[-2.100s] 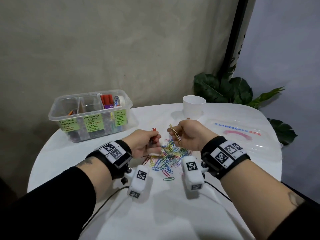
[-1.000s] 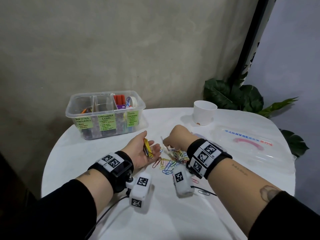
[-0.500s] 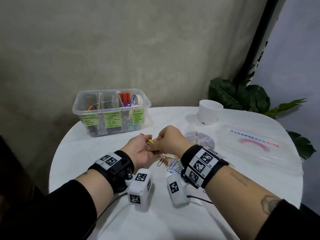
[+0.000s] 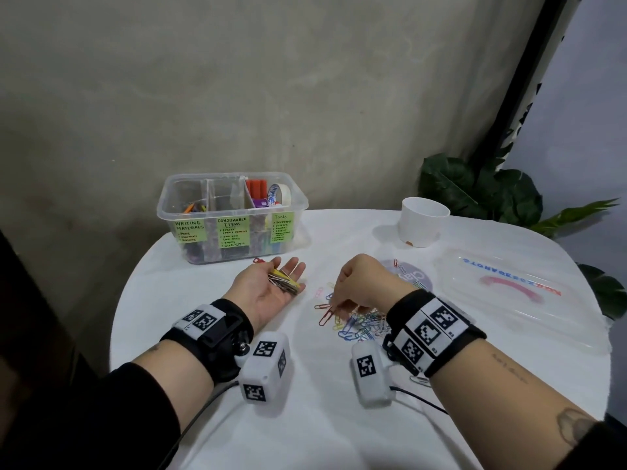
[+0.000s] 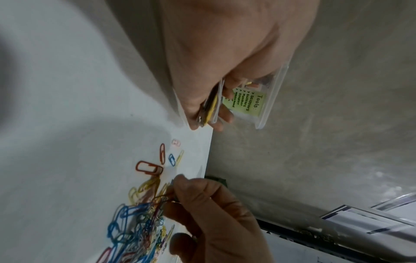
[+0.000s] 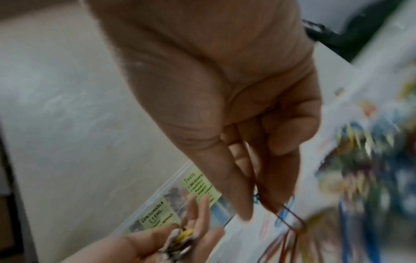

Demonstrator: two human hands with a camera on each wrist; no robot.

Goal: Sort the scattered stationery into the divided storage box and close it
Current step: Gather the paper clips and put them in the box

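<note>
Pinching paper clips (image 4: 359,325) from pile

You had a round white table (image 4: 305,435) before you, set against a mottled grey-beige plaster wall (image 4: 271,79). To the far right a dark vertical frame (image 4: 519,79) stood, with a leafy green plant (image 4: 481,188) at its foot.

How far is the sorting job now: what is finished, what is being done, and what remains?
Done: the storage box already holds pens, markers and tape in its compartments. In hand: the left hand, palm up, carries a small bundle of clips, while the right hand pinches more from the paper clip pile. Left: most of the pile is unsorted, and the lid lies apart on the table, so the box stays open.
</note>
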